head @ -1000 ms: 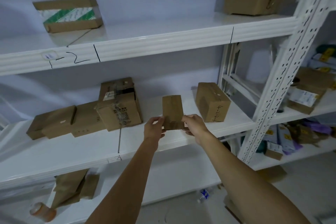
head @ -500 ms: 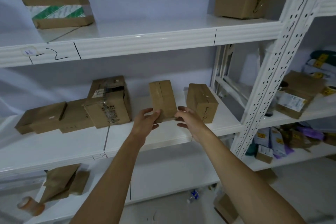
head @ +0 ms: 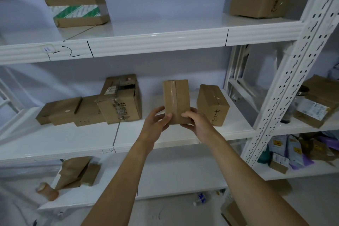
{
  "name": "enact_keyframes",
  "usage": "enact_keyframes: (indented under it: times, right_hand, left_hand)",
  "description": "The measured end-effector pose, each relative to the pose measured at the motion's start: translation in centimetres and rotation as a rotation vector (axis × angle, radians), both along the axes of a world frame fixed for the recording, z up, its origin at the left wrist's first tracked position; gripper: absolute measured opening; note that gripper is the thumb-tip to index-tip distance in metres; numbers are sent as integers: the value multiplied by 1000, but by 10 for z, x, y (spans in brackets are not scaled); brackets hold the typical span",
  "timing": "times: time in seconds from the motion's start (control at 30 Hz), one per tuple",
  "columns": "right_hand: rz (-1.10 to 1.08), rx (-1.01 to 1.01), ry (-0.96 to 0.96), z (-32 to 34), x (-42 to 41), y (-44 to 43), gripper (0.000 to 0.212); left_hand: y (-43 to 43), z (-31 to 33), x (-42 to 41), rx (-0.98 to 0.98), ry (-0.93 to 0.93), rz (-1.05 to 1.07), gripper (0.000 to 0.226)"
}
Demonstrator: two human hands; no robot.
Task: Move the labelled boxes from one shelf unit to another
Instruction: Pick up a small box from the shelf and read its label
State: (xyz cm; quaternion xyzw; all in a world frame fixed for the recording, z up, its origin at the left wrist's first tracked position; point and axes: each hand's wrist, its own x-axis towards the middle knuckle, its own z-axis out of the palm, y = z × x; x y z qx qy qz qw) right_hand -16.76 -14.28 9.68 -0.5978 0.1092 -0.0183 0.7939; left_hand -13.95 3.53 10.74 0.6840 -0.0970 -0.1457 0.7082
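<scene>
both hands, left hand [head: 157, 121] and right hand [head: 197, 122], are clamping the small box [head: 176, 100], now tipping upright beside the marked box [head: 212, 104], likely being placed.

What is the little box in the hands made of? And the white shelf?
The small box held by the left hand and right hand looks like brown cardboard, matte, with a shiny clear tape strip down its middle. The shelf looks like white painted metal: smooth, slightly glossy, with a punched-hole upright post beside it.
</scene>
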Motion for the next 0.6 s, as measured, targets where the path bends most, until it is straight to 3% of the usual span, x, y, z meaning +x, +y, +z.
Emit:
enact_keyframes:
  times: [0.13,0.23,0.37,0.47,0.6]
  right_hand:
    - [1,6,-11,0,-2,2,35]
    - [-40,-63,-9,1,-4,6,52]
    - [-135,-241,-30,6,-9,14,64]
    - [-198,-393,-81,9,-11,22,71]
    - [-225,-559,-175,9,-14,31,73]
  left_hand:
    - [4,5,-5,16,-20,22,46]
    - [1,12,-11,43,-64,48,36]
    - [-11,13,-15,192,-307,158,32]
    - [-22,13,-18,255,-376,164,44]
    - [-28,16,-19,253,-307,182,75]
